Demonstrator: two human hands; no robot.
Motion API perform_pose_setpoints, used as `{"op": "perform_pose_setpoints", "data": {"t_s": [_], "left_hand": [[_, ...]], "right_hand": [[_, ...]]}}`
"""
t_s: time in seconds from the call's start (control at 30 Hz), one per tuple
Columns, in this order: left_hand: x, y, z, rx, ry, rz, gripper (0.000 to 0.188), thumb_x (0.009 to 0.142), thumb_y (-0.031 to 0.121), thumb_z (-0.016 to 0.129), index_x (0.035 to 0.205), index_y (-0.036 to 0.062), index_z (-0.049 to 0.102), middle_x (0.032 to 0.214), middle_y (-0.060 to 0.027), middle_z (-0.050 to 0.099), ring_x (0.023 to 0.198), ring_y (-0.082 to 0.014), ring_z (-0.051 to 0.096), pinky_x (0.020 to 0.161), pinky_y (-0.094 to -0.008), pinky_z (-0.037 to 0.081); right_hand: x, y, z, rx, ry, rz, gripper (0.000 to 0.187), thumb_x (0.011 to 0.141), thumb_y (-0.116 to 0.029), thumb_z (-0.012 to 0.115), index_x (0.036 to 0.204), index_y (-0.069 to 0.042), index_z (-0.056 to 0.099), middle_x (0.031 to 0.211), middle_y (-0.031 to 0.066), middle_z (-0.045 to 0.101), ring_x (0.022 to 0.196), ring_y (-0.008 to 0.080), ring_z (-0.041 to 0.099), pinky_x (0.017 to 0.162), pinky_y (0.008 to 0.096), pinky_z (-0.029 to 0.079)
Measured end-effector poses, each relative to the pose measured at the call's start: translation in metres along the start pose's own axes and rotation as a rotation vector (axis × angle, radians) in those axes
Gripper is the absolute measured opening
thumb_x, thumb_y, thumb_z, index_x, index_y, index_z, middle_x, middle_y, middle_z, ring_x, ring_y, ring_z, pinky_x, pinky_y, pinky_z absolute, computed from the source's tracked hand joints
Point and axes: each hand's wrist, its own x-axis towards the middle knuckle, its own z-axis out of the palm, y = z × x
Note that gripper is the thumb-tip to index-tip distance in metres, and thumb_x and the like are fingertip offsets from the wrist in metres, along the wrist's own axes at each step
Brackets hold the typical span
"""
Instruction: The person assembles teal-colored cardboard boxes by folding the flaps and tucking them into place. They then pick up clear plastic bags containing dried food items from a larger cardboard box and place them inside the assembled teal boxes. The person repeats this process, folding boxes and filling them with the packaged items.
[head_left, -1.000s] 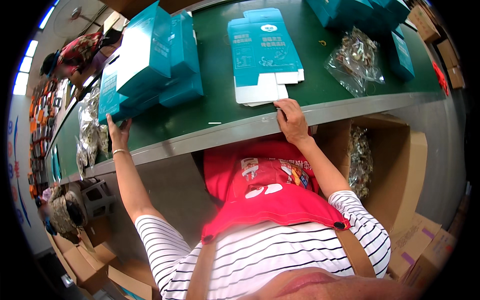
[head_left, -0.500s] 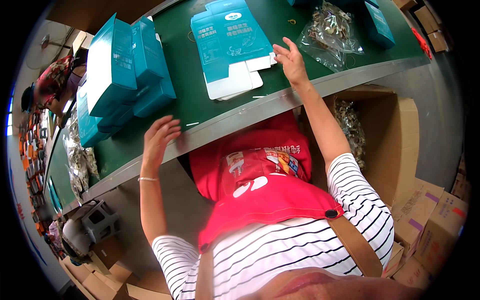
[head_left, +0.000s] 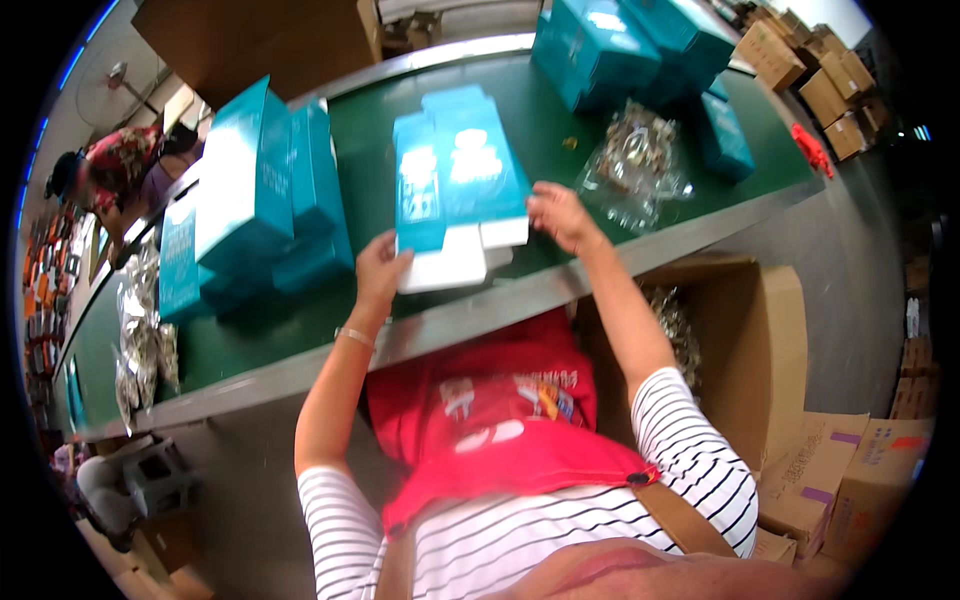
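Observation:
A flattened teal carton (head_left: 470,170) with white flaps at its near end lies on the green table in front of me. The fingers and thumb of my left hand (head_left: 380,272) are closed on its near left corner. At its near right edge, the bent fingers of my right hand (head_left: 562,217) pinch the carton. Left of it stand several made-up teal boxes (head_left: 245,190), stacked and overlapping. To the right, a clear plastic bag of dried brownish pieces (head_left: 635,150) lies on the table.
More teal boxes (head_left: 600,50) stand at the far right. The metal table edge (head_left: 560,290) runs in front of me. Below it, an open cardboard box (head_left: 765,350) holds similar bags. Clear bags (head_left: 140,340) lie at the left end. Another person (head_left: 120,170) is at far left.
My left hand has moved up and right from the table edge onto the carton. My right hand has closed from spread fingers onto the carton's edge. The whole view has shifted.

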Motion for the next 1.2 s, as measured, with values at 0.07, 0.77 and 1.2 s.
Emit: {"op": "perform_pose_setpoints", "data": {"t_s": [0.07, 0.77, 1.2], "left_hand": [[-0.011, 0.016, -0.001, -0.182, -0.139, -0.101, 0.046, 0.081, -0.003, 0.058, 0.126, -0.0078, 0.049, 0.1, -0.0112, 0.066, 0.078, -0.011, 0.062, 0.067, -0.0229, 0.05], [-0.139, 0.077, -0.003, -0.306, -0.461, 0.494, 0.096, 0.063, 0.042, 0.085, 0.136, -0.0004, 0.039, 0.139, -0.011, 0.041, 0.129, -0.0222, 0.036, 0.108, -0.0384, 0.027], [-0.151, 0.119, -0.062, -0.697, 0.583, 0.569, 0.022, 0.091, 0.016, 0.06, 0.102, -0.0032, 0.06, 0.096, -0.0105, 0.063, 0.081, -0.0188, 0.062, 0.069, -0.0314, 0.051]], "right_hand": [[-0.013, -0.015, 0.013, 0.046, -0.162, 0.114, 0.037, 0.089, -0.006, 0.058, 0.123, 0.005, 0.049, 0.1, 0.0103, 0.063, 0.085, 0.0189, 0.064, 0.069, 0.032, 0.056], [-0.105, -0.036, 0.166, 1.044, -0.666, 0.226, 0.035, 0.096, -0.021, 0.051, 0.129, -0.011, 0.047, 0.13, 0.0089, 0.054, 0.12, 0.025, 0.053, 0.102, 0.0444, 0.042], [-0.172, -0.048, 0.161, 0.062, -1.045, 0.263, 0.03, 0.097, -0.018, 0.049, 0.119, 0.001, 0.058, 0.113, 0.0139, 0.063, 0.104, 0.0213, 0.061, 0.088, 0.032, 0.049]]}}
